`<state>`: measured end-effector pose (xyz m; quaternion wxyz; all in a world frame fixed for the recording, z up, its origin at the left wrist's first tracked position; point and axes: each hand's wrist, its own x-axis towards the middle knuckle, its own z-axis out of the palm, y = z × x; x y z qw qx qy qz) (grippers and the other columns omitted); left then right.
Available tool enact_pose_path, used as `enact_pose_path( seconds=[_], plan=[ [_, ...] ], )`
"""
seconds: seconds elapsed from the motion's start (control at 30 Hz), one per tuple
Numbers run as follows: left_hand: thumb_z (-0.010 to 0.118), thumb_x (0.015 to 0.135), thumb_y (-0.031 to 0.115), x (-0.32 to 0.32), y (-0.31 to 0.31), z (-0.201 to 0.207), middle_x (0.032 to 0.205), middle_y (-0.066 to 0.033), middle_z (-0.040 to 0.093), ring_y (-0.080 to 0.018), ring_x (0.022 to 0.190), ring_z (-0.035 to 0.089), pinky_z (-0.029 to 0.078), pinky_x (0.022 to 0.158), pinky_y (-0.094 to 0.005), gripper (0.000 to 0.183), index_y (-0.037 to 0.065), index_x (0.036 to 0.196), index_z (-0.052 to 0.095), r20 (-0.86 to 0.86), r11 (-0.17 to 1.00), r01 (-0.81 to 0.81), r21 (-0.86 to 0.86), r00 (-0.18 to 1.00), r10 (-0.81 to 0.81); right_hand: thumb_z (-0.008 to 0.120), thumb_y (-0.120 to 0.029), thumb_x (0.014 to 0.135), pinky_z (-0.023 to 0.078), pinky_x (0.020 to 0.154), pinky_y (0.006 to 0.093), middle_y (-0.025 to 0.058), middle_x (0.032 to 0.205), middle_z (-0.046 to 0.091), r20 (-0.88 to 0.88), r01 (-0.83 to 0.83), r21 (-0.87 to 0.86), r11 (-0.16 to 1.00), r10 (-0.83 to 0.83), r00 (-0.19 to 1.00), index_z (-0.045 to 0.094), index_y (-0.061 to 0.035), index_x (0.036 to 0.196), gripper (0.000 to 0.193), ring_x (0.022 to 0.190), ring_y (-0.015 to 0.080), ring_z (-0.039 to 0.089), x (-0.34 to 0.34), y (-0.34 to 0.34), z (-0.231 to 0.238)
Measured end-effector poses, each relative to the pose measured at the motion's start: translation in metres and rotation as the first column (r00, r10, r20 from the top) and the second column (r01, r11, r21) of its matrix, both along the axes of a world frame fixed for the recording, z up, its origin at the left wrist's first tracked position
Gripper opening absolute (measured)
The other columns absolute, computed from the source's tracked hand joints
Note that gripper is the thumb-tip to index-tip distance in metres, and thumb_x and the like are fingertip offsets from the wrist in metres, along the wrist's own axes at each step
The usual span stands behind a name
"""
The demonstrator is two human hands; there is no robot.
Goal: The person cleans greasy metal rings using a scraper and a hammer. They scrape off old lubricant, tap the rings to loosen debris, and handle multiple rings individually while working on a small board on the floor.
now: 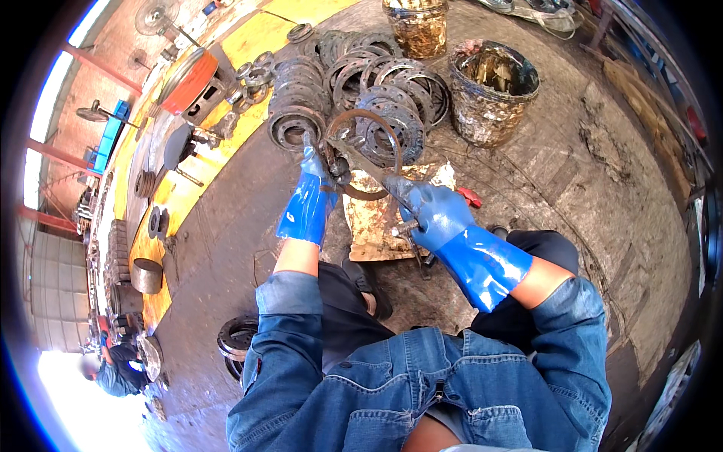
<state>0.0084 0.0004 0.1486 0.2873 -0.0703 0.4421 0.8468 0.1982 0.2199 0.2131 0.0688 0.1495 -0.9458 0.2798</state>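
Observation:
Both my hands wear long blue rubber gloves. My left hand (311, 177) is closed on the left side of a thin rusty metal ring (398, 143), which stands tilted in front of me. In my right hand (433, 213) is a flat-bladed scraper (363, 163), its grey blade pointing left into the ring near my left fingers. Below the right fist a bolt-like metal end (404, 228) sticks out; I cannot tell whether it belongs to the tool. Under the ring is a grease-stained, pale brown board or block (376, 245). Dark smeared grime hides where blade and ring meet.
Greasy flanged metal rings (388, 124) lie stacked just beyond. Two grimy buckets (489, 113) stand behind, on the right. A red object (470, 197) lies by the board. More dark rings (238, 337) sit by my left elbow. At far left, a person (120, 369) crouches.

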Motion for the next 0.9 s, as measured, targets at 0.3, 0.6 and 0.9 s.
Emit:
enact_pose_path(
  seconds=[0.3,0.6,0.9],
  plan=[
    [0.036,0.075,0.084,0.004,0.012,0.001,0.078,-0.0130,0.064,-0.0216,0.045,0.048,0.033,0.037,-0.0321,0.094,0.008,0.128,0.054,-0.025,0.988,-0.094,-0.122,0.996,0.091,0.067,-0.018,0.077,0.053,0.072,0.0428,0.0163,0.099,0.064,-0.091,0.175,-0.086,0.981,-0.183,0.979,0.055,-0.0077,0.115,0.041,0.088,0.0366,0.063,-0.025,0.022,-0.007],
    [0.035,0.075,0.085,0.012,0.010,0.016,0.095,-0.0185,0.064,-0.0261,0.053,0.054,0.038,0.039,-0.0342,0.099,0.005,0.132,0.049,-0.096,0.983,-0.148,-0.109,0.986,0.138,0.066,-0.020,0.088,0.048,0.071,0.0249,0.0023,0.083,0.066,0.420,0.250,-0.765,0.594,0.166,0.892,0.065,-0.0027,0.106,0.025,0.078,0.0067,0.058,-0.001,0.033,0.017],
    [0.030,0.075,0.086,0.015,0.018,0.022,0.113,-0.0239,0.063,-0.0314,0.061,0.059,0.043,0.042,-0.0371,0.106,0.001,0.136,0.043,-0.159,0.983,-0.162,-0.089,0.976,0.146,0.066,-0.018,0.087,0.048,0.067,0.0253,0.0014,0.079,0.064,0.400,0.244,-0.730,0.638,0.110,0.910,0.066,-0.0038,0.103,0.022,0.074,0.0068,0.056,-0.006,0.030,0.007]
  ],
)
